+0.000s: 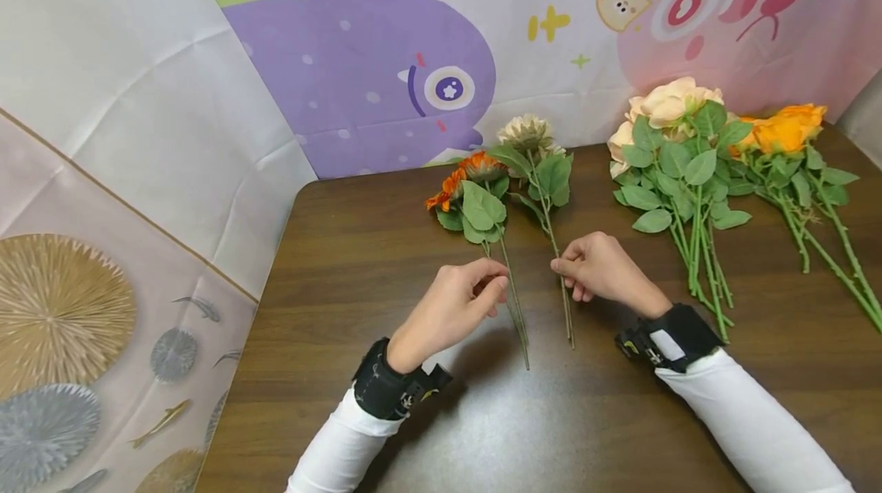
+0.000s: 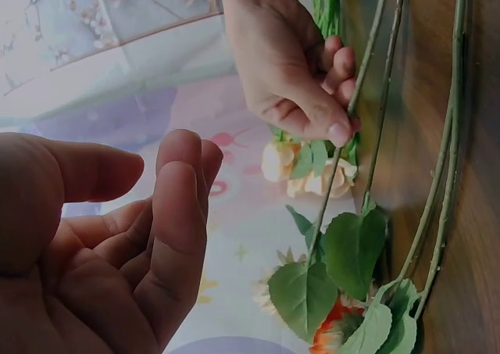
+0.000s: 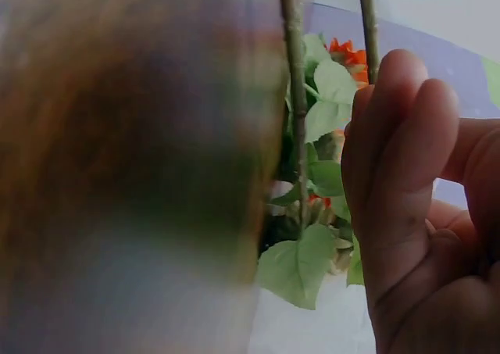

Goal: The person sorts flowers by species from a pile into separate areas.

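My right hand (image 1: 608, 269) pinches the stem of a cream-white artificial flower (image 1: 525, 132) between thumb and fingers. A second pale bloom shows partly behind that flower, and another thin stem runs close beside the pinched one. To the left lie orange flowers (image 1: 480, 164) with broad green leaves (image 1: 482, 204), their two stems pointing toward the near side. Over those stems is my left hand (image 1: 451, 308), fingers loosely bent. In the left wrist view a gap shows between its thumb (image 2: 101, 170) and fingertips, with nothing in it.
At the right lie peach roses (image 1: 671, 104) with a bunch of green stems, and beyond them orange-yellow flowers (image 1: 785, 129). All rest on a brown wooden table (image 1: 331, 248). A cartoon-printed cloth (image 1: 372, 79) hangs along its back edge. A patterned cloth (image 1: 158, 309) is on the left.
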Demonstrator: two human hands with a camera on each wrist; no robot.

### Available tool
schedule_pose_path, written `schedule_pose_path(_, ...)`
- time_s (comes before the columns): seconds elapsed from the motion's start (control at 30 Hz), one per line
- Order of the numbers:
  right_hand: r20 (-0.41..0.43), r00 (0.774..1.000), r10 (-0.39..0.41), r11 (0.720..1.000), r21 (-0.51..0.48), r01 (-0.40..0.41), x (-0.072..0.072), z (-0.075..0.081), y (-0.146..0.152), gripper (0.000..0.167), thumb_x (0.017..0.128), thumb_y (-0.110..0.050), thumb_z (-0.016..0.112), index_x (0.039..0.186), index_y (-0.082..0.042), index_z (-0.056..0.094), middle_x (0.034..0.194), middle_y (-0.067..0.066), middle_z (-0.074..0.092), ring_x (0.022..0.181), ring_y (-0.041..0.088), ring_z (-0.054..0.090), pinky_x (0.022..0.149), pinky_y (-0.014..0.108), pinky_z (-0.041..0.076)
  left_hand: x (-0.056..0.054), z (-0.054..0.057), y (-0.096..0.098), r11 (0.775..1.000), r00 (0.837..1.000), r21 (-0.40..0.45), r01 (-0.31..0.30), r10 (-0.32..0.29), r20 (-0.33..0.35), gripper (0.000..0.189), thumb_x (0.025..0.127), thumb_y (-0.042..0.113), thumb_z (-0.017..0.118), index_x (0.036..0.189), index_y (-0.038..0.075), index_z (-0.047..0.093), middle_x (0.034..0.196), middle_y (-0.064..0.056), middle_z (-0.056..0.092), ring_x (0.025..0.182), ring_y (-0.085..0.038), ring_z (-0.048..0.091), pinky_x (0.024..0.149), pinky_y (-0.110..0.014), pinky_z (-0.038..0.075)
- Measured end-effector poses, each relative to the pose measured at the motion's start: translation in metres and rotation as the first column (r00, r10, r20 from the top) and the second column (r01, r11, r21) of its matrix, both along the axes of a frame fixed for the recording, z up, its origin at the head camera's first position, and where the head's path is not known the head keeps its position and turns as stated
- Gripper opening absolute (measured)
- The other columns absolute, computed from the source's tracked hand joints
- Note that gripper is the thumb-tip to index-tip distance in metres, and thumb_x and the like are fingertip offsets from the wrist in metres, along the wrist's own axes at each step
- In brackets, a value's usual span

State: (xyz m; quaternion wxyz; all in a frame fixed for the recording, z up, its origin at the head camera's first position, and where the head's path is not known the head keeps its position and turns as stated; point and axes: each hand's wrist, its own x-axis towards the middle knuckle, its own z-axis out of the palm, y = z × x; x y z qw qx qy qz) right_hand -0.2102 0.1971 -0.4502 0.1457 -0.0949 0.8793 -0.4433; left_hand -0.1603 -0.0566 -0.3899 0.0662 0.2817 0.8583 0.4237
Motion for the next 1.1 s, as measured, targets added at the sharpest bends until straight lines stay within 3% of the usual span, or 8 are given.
schedule_pose_path(0.2,0.048,0.998,0.027,1.0,0.004,-0.027,-0.001,-0.005,0.0,0.03,0.097,-0.017,0.063,0.071,-0.003,0.069,0.055,0.003,0.063,0.045,0.017,0.062,0.047,0.035,0.054,0.002,0.0,0.002,1.0,1.0,-0.01,0.01,-0.01,-0.012,0.018,0.101,0.01,0.055,0.111,0.002,0.068,0.083,-0.004,0.07,0.063,-0.002,0.061,0.057,-0.021,0.051)
schedule_pose_path(0.53,0.127,0.986,0.112,0.994,-0.017,-0.111,0.003,-0.006,0.0,0.025,0.097,-0.015,0.063,0.078,0.0,0.069,0.061,0.005,0.063,0.047,0.016,0.062,0.049,0.035,0.055,0.002,-0.002,0.001,1.0,1.0,-0.024,0.019,-0.02,-0.009,0.018,0.101,0.011,0.055,0.11,0.003,0.068,0.081,-0.005,0.07,0.063,-0.002,0.06,0.056,-0.021,0.05)
schedule_pose_path(0.77,0.077,0.989,0.127,0.992,0.001,-0.127,0.001,0.002,0.002,0.028,0.1,-0.019,0.059,0.082,0.0,0.069,0.063,0.008,0.063,0.048,0.019,0.062,0.049,0.036,0.054,-0.015,-0.013,-0.008,0.994,1.0,-0.11,0.004,-0.007,-0.027,0.019,0.101,0.013,0.055,0.112,0.004,0.068,0.082,-0.006,0.069,0.063,-0.006,0.058,0.058,-0.022,0.048)
schedule_pose_path(0.9,0.048,0.994,0.095,0.995,0.0,-0.095,0.003,0.006,0.002,0.024,0.1,-0.019,0.057,0.093,0.0,0.069,0.068,0.011,0.065,0.049,0.018,0.06,0.048,0.035,0.053,-0.026,-0.026,-0.017,0.982,0.998,-0.184,-0.052,0.046,-0.041,0.021,0.1,0.015,0.057,0.116,0.005,0.067,0.095,-0.004,0.071,0.077,-0.012,0.063,0.069,-0.026,0.05)
schedule_pose_path(1.1,0.014,0.999,0.039,0.999,-0.02,-0.039,0.006,0.006,0.005,0.023,0.1,-0.02,0.057,0.102,0.001,0.069,0.075,0.012,0.065,0.056,0.022,0.06,0.049,0.033,0.05,-0.038,-0.038,-0.027,0.969,0.994,-0.222,-0.105,0.098,-0.043,0.027,0.1,0.016,0.058,0.12,0.0,0.065,0.109,-0.011,0.067,0.096,-0.022,0.064,0.084,-0.036,0.052)
